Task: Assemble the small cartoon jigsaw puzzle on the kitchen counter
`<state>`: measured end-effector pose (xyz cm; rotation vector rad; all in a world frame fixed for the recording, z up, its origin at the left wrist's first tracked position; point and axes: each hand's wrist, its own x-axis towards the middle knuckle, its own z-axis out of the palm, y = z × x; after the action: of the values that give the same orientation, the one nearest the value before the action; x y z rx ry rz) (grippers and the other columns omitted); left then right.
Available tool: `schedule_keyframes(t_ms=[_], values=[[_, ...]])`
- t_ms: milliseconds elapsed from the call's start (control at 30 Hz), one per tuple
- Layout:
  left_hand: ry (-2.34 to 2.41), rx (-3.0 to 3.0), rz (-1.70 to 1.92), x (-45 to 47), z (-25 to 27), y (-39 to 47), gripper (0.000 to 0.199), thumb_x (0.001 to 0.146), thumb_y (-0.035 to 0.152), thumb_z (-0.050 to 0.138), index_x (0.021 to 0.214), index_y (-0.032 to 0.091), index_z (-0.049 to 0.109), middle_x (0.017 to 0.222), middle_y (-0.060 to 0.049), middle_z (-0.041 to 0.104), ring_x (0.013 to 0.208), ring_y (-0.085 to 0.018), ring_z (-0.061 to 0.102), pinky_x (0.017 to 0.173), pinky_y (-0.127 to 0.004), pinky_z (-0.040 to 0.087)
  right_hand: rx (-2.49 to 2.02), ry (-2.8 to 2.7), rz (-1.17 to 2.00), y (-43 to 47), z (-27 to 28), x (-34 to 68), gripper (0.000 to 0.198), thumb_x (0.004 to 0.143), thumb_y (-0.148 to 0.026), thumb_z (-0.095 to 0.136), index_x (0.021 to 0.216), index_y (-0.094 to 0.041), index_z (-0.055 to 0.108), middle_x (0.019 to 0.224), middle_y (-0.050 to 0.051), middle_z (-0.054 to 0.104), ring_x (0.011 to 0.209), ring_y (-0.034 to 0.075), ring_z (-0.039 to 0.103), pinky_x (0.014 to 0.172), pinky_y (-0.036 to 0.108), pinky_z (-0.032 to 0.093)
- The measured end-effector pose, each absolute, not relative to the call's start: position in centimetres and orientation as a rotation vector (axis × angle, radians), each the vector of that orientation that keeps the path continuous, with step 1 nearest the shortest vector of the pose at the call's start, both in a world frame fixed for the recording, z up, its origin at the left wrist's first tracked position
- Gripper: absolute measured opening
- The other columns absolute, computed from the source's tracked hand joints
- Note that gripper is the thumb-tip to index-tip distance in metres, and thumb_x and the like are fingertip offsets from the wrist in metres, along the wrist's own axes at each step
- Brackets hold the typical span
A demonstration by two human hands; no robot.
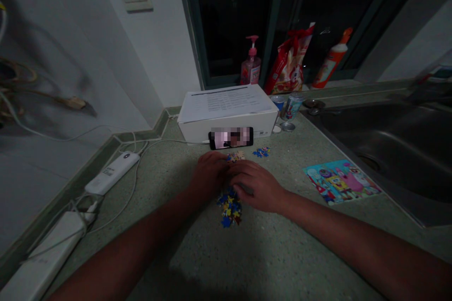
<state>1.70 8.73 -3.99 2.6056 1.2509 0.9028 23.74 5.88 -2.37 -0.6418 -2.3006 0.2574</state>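
Because the counter (282, 254) lay dim under pooled shadow: I could easily have misread a colour or overlooked a dark piece on its speckled surface.
Sink: the basin (399, 136) opened to the right, so a careless sideways sweep could have sent something in.
White box: it (197, 131) stood at the back, propping the phone (231, 138); a bump could have toppled that.
Picture sheet: it (342, 181) lay flat by the sink's edge, where my right forearm (325, 223) could have nudged it.
Right hand: it (259, 186) was curled against the left, thumb just by the pile; whether it gripped anything, I could not tell.
Left hand: it (211, 173) was bent inward, fingertips hidden; its hold, too, I could not tell.
Puzzle pile: the pieces (229, 208) overlapped on the counter, nearer me than my fingers; dragging one could have scattered others.
Small clusters: the pale one (238, 155) sat just beyond my fingers, the blue one (262, 152) to its right; a forward push could have muddled them.
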Motion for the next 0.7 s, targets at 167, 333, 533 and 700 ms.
schedule_keyframes(t_ms=[167, 333, 533, 700], values=[[1.344, 2.511, 1.020, 1.6, -3.6, 8.7, 0.017, 0.095, 0.016, 0.064, 0.101, 0.024, 0.077, 0.107, -0.006, 0.077, 0.109, -0.026, 0.067, 0.105, -0.047, 0.051, -0.743, -2.220, 0.243, 6.3, -2.8, 23.8, 0.021, 0.094, -0.014, 0.058, 0.106, -0.023, 0.072, 0.116, 0.011, 0.076, 0.118, 0.028, 0.070, 0.102, 0.053, 0.059], [1.287, 2.449, 1.186, 1.7, -3.1, 8.5, 0.013, 0.094, 0.016, 0.062, 0.097, 0.022, 0.073, 0.102, -0.007, 0.077, 0.104, -0.026, 0.068, 0.101, -0.046, 0.052, -0.909, -2.120, 0.211, 7.1, -3.6, 24.1, 0.022, 0.094, -0.015, 0.062, 0.115, -0.020, 0.071, 0.123, 0.014, 0.073, 0.119, 0.031, 0.068, 0.102, 0.057, 0.057], [1.138, 2.452, 1.282, 1.8, -2.6, 7.9, 0.011, 0.096, 0.018, 0.063, 0.099, 0.023, 0.072, 0.102, -0.006, 0.077, 0.102, -0.024, 0.069, 0.098, -0.044, 0.053, -0.933, -2.125, 0.233, 7.5, -4.1, 24.0, 0.021, 0.092, -0.016, 0.068, 0.112, -0.022, 0.073, 0.128, 0.012, 0.071, 0.122, 0.032, 0.066, 0.104, 0.059, 0.056], [1.094, 2.435, 1.220, 1.8, -2.8, 7.7, 0.012, 0.098, 0.023, 0.063, 0.100, 0.025, 0.074, 0.105, -0.005, 0.077, 0.104, -0.024, 0.069, 0.102, -0.046, 0.052, -0.885, -2.151, 0.246, 7.6, -4.0, 24.1, 0.013, 0.094, -0.018, 0.067, 0.105, -0.022, 0.074, 0.127, 0.012, 0.070, 0.121, 0.031, 0.066, 0.102, 0.058, 0.056]])
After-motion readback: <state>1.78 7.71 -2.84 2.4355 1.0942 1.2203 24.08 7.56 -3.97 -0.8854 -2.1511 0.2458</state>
